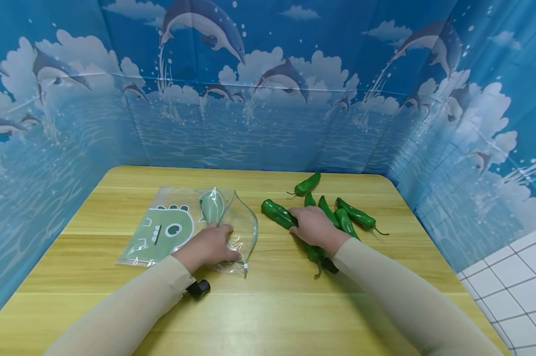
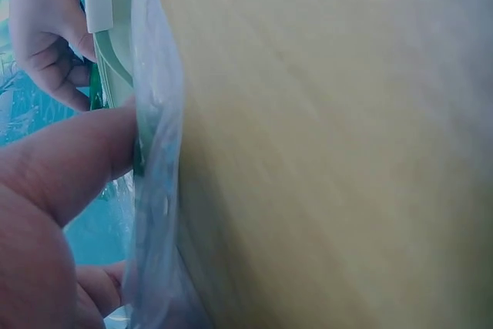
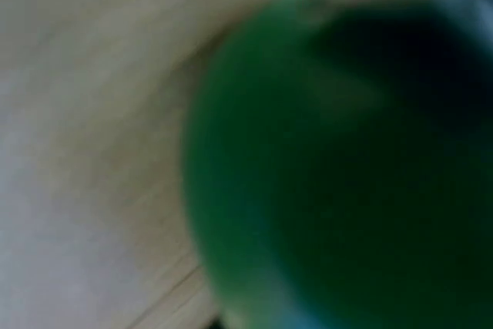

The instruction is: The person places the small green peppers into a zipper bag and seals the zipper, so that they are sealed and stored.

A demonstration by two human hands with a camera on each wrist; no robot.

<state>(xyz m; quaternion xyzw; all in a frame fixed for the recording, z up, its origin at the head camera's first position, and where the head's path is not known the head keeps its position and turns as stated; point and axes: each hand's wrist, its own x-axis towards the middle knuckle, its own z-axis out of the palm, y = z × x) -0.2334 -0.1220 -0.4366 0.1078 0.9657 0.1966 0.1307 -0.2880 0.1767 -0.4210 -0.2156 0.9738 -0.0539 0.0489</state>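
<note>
My right hand (image 1: 314, 226) grips a long green pepper (image 1: 276, 212), its thumb and forefinger round the pepper's middle. That pepper's blunt end points up-left, and its stem hangs near my wrist. In the right wrist view the pepper (image 3: 254, 182) is a large blurred green shape. My left hand (image 1: 210, 244) lies on a clear zip bag (image 1: 245, 212) with spread thumb and finger at its raised mouth. Printed on the bag is a green one-eyed monster face. In the left wrist view, straight fingers of the left hand (image 2: 69, 167) touch the plastic edge (image 2: 158, 152).
More green peppers lie beside and beyond the right hand, one pepper (image 1: 308, 184) at the back and another pepper (image 1: 356, 214) at the right. Everything lies on a wooden table (image 1: 250, 316). Behind it hangs a blue dolphin-print curtain (image 1: 268, 128).
</note>
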